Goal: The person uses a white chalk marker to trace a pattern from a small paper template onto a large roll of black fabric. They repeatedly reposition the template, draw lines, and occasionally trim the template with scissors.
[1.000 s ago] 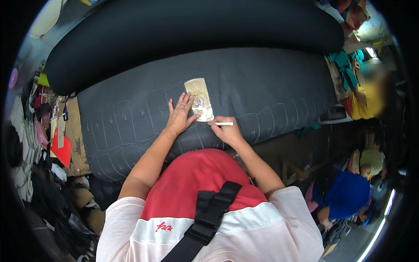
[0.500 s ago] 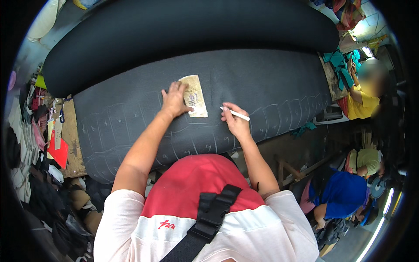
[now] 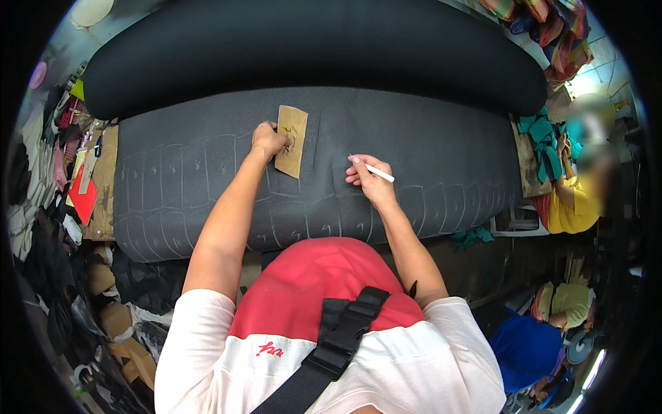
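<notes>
My left hand [image 3: 267, 140] is closed on the left edge of a tan cardboard template [image 3: 294, 123], which carries handwriting and looks tilted over the dark grey fabric [image 3: 420, 145]. To the right of it, my right hand [image 3: 372, 183] grips a white marking pen [image 3: 380, 173] between thumb and fingers, its tip pointing left, over the fabric. Rows of pale drawn outlines with small marks run along the cloth on the left and along its near edge. Whether the pen tip touches the cloth I cannot tell.
A thick roll of black fabric [image 3: 310, 48] lies along the far side. Scraps and a red card [image 3: 83, 199] are heaped at the left end. Teal cloth pieces [image 3: 549, 160] lie at the right end, beside a person in yellow [image 3: 576, 207]. Others sit at lower right.
The template has gone from lying under my spread left hand to being pinched at its edge and turned, showing a browner face. My right hand stays near the same spot with the pen.
</notes>
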### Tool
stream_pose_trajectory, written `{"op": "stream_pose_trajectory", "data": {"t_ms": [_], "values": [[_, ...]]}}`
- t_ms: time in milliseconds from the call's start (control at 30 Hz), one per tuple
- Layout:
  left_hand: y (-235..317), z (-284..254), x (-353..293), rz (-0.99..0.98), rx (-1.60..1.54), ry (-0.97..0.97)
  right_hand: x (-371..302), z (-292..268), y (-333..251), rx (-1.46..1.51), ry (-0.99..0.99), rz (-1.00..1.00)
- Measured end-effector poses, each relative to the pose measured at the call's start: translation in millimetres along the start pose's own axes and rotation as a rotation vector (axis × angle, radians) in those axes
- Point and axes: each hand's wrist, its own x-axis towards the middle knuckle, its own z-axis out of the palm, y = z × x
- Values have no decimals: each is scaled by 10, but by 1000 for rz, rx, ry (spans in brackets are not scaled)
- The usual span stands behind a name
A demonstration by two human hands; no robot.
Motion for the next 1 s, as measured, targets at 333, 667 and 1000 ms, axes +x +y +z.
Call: {"op": "stream_pose_trajectory", "data": {"t_ms": [333, 667, 1000], "values": [[19, 481, -604, 950, 172, 315, 489, 0, 131, 443, -230, 77], [-693, 348, -520, 563, 459, 155, 602, 491, 751, 45, -73, -193], [-536, 289, -570, 522, 557, 47, 855, 391, 243, -597, 102, -529]]}}
